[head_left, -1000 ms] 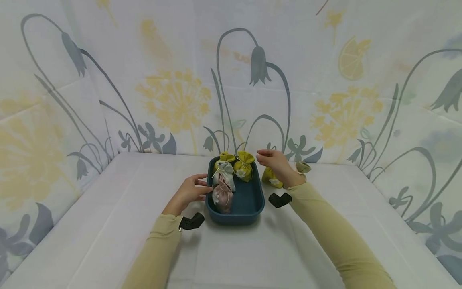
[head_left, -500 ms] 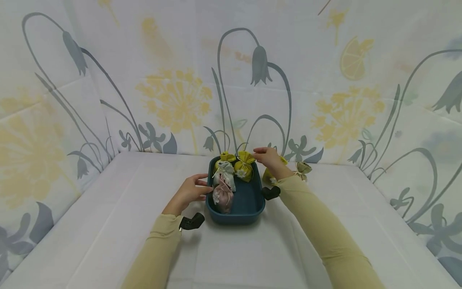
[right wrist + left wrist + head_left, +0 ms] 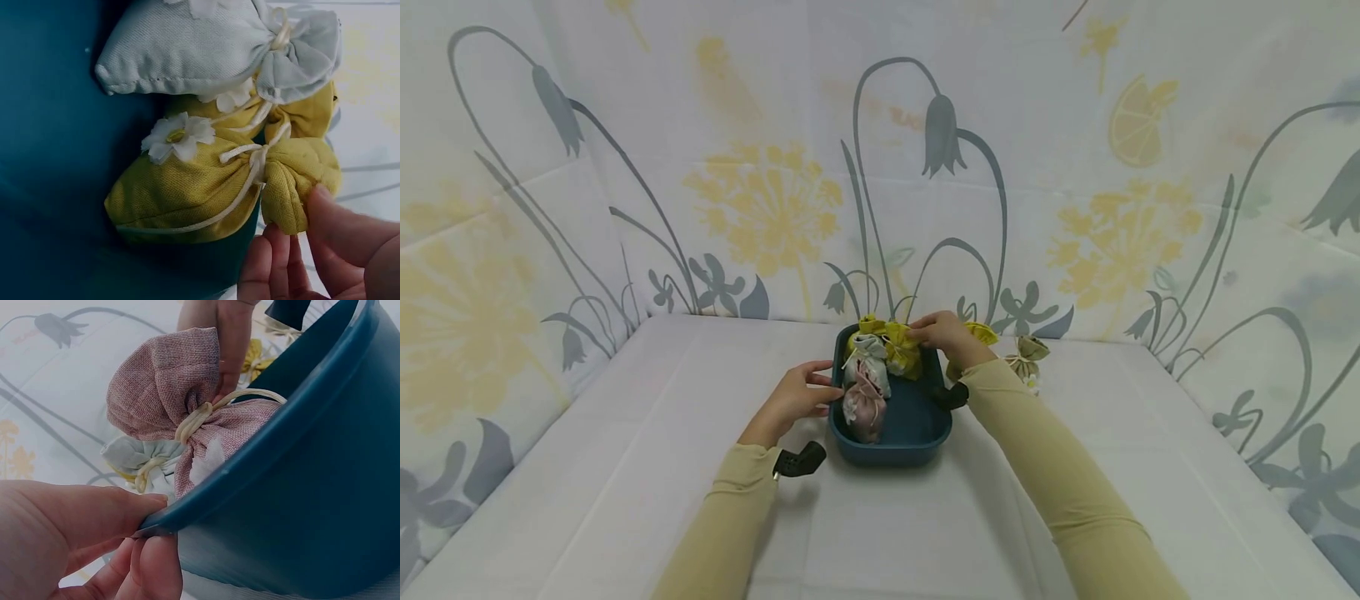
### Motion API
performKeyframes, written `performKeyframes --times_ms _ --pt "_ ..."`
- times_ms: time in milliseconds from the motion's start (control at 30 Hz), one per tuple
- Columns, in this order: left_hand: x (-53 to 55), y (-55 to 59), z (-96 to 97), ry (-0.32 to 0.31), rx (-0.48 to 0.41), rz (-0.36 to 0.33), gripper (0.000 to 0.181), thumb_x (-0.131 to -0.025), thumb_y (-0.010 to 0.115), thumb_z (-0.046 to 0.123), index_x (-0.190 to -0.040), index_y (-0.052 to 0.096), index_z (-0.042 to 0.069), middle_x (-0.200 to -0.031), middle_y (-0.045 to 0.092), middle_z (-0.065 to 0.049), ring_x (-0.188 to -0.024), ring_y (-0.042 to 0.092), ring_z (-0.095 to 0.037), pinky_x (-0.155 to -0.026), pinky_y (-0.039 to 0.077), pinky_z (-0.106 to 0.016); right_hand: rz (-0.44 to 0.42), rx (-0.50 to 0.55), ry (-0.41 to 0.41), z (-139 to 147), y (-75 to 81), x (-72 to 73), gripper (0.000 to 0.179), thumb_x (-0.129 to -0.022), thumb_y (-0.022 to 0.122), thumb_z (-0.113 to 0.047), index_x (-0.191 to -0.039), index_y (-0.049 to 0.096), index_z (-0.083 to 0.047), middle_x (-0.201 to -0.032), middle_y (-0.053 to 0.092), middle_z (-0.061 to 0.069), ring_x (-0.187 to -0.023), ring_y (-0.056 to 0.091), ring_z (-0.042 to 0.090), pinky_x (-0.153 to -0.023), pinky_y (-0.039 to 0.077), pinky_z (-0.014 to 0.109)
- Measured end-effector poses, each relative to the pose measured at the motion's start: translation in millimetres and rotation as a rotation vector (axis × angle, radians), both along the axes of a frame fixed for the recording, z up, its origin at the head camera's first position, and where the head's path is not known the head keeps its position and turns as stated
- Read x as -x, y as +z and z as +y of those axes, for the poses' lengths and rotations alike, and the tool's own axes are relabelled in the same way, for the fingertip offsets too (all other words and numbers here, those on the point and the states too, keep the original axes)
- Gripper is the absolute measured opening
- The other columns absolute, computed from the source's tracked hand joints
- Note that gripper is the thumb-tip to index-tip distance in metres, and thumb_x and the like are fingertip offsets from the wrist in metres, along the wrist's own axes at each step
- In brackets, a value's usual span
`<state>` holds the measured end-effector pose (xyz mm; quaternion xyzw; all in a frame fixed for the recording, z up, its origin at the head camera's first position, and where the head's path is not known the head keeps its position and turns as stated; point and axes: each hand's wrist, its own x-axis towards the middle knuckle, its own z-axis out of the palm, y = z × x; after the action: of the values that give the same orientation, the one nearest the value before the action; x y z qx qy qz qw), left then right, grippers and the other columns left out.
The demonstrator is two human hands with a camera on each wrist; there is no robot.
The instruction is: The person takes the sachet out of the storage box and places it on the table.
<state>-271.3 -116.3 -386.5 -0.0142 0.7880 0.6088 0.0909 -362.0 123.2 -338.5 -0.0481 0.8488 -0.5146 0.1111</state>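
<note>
Head view: right hand (image 3: 953,335) comes in over the right side of the blue tub (image 3: 917,421) and pinches the gathered top of a yellow pouch (image 3: 181,194) at the tub's far end. Can't tell if the pouch's base touches the tub's floor. In the right wrist view that hand runs out of the corner, but thumb and fingers on the cloth are clear enough. Left hand (image 3: 793,397) has the tub's left rim between thumb and fingers; its wrist cam cuts off a good bit of the tub.

Also along the tub's left side: pink pouch (image 3: 865,410) nearest, white pouch (image 3: 871,375) behind it, then a second yellow pouch (image 3: 312,115), mostly covered by its neighbours. Outside, right of the tub, a third yellow one (image 3: 983,333) is mostly hidden by the right hand, and the sleeve covers part of a beige pouch (image 3: 1028,352).
</note>
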Motion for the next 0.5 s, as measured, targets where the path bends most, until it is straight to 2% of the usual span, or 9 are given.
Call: performKeyframes --times_ms 167,500 --pt "-0.5 -0.2 0.8 -0.009 0.000 -0.001 0.058 -0.085 0.067 0.005 -0.138 0.043 0.006 -0.117 0.051 -0.020 -0.081 0.060 -0.020 -0.068 0.055 -0.031 -0.001 -0.009 -0.014 3.2 1.1 -5.3 0.033 -0.092 0.056 -0.006 -0.120 0.055 0.011 -0.121 0.053 0.024 -0.108 0.053 0.033 -0.094 0.044 0.037" --pt "-0.5 1.2 -0.1 -0.009 0.004 0.005 0.058 -0.085 0.066 0.005 -0.138 0.043 0.006 -0.117 0.051 -0.020 -0.083 0.060 -0.021 -0.068 0.055 -0.032 0.042 0.076 -0.077 13.4 2.2 -12.0 0.031 -0.092 0.055 -0.004 -0.119 0.055 0.012 -0.117 0.054 0.025 -0.106 0.054 0.034 -0.090 0.047 0.037"
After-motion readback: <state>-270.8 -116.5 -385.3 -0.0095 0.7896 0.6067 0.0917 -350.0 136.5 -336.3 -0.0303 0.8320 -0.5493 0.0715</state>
